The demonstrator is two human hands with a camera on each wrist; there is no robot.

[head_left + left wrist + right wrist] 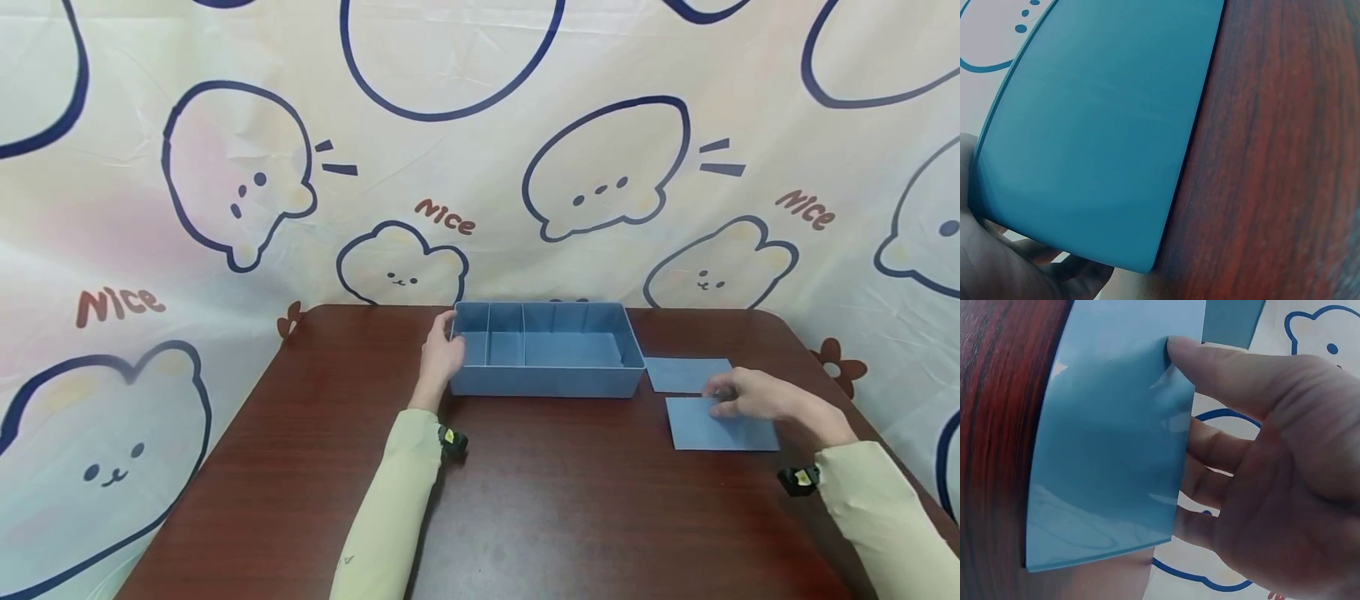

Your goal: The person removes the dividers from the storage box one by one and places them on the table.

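A long blue divided box (540,382) stands near the table's far edge, with two upright dividers in its left part. My left hand (440,354) grips the box's left end. In the left wrist view its thumb lies at the rim (996,103) and the other fingers curl round the end wall, partly hidden. On the right, my right hand (757,396) pinches the far edge of a flat blue panel (720,433). Its thumb (1204,359) presses the face while the fingers reach behind the edge. Beyond it lies a second blue panel (678,375), beside the box's right end.
Brown wood grain covers the table (315,450). A pale curtain (495,167) printed with cartoon outlines hangs right behind the far edge and along both sides. Each wrist carries a small black strapped device (453,442) at the sleeve cuff.
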